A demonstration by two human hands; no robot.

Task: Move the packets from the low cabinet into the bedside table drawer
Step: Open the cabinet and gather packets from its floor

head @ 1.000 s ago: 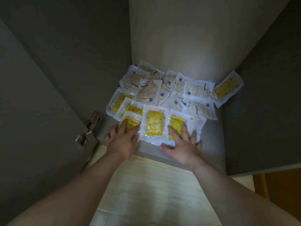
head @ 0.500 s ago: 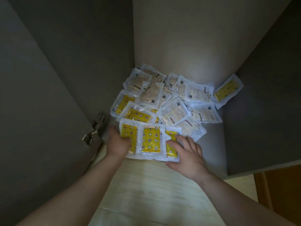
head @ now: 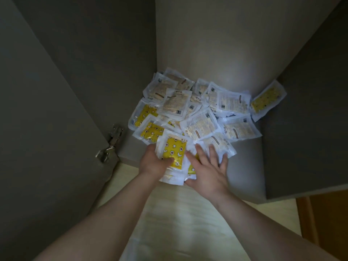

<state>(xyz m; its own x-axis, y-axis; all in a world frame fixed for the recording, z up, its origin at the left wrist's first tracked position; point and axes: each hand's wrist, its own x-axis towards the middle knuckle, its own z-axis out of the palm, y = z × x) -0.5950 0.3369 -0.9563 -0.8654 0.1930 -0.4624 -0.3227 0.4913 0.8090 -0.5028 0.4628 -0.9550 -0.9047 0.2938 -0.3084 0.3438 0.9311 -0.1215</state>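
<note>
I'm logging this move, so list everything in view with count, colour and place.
Cabinet: one, grey, open ahead.
Hinge: one, metal, on the door.
Loose packets: overlapping heap, too many to count, yellow and pale, cabinet floor.
Leaning packet: one, yellow, against right wall.
Held packets: a few, yellow and white, front edge.
Floor: pale wood, below cabinet.
Left hand: one, grips held packets.
Right hand: one, flat on held packets.

left hand (head: 153, 162) fingers hidden under held packets (head: 174, 153); right hand (head: 207, 170) blurred (fingertips smeared); forearms (head: 105, 223) cut off below.
</note>
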